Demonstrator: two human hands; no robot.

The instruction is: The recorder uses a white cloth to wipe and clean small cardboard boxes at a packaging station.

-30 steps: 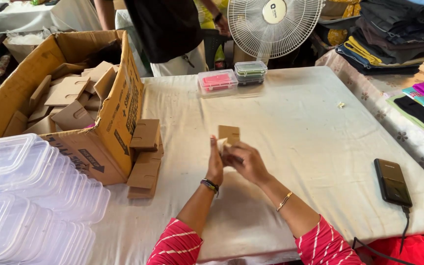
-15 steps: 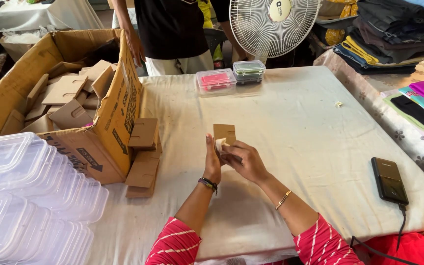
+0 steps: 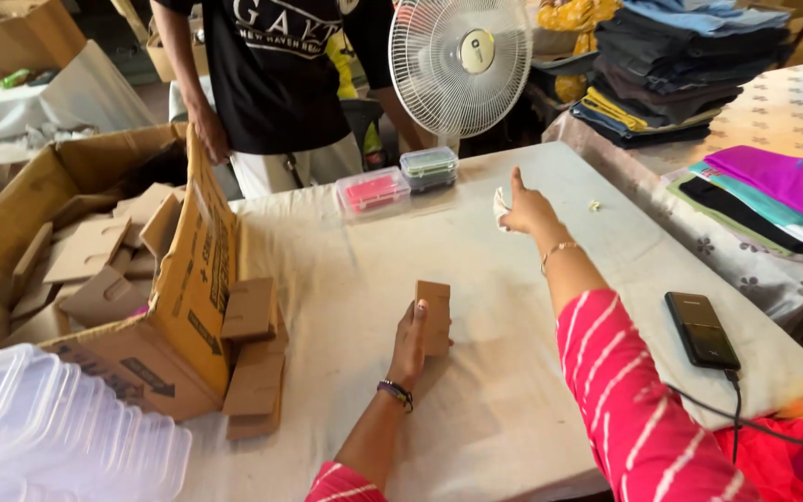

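At the tabletop's (image 3: 476, 242) left edge sits the big carton (image 3: 95, 279). My left hand (image 3: 411, 344) clamps the small cardboard box (image 3: 435, 316) upright near the middle; I should keep it steady. My right hand (image 3: 524, 209) pinches a white scrap (image 3: 501, 206) toward the far edge.

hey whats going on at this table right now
A person in red striped sleeves holds a small brown cardboard box upright in the left hand, just above the white table. The right hand is stretched out toward the far side, pinching a small white scrap. A second person in a black shirt stands beyond, near two lidded plastic containers.
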